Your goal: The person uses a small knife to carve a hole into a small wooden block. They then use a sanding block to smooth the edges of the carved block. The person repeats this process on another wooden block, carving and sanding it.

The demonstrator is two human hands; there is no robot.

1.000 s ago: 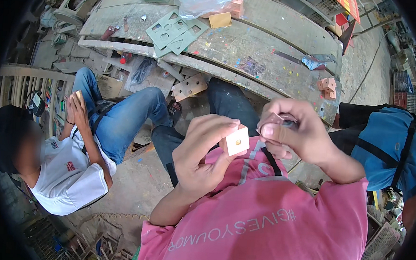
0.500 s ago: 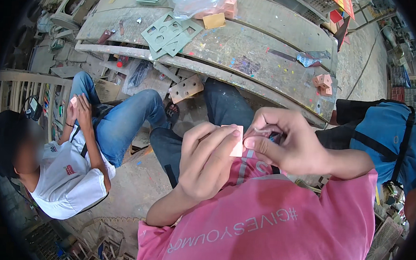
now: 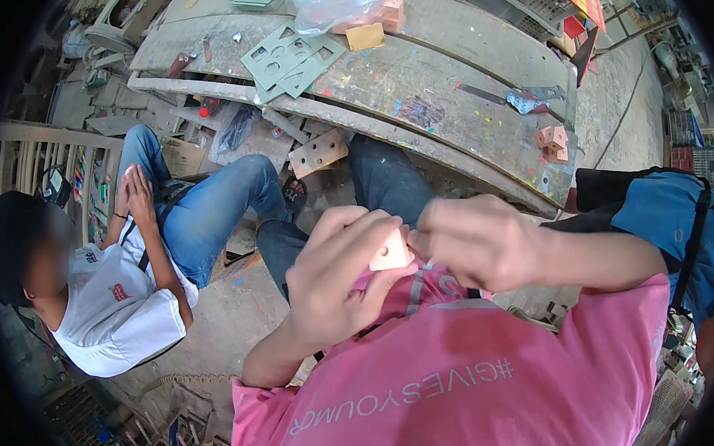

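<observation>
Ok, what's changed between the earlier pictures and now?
The right hand, apart from the small block at first, has moved left to the block's right side; what it held is now hidden. The block has turned. The left hand keeps its hold; the green sheets lie as before.

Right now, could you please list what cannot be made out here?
Head view:
Anything in the right hand: hidden by that blurred hand.
Pink block, left side: covered by the left hand.
Whatever the coworker's hands hold: hidden between them.
Person in blue: cut off by the right rim.
</observation>
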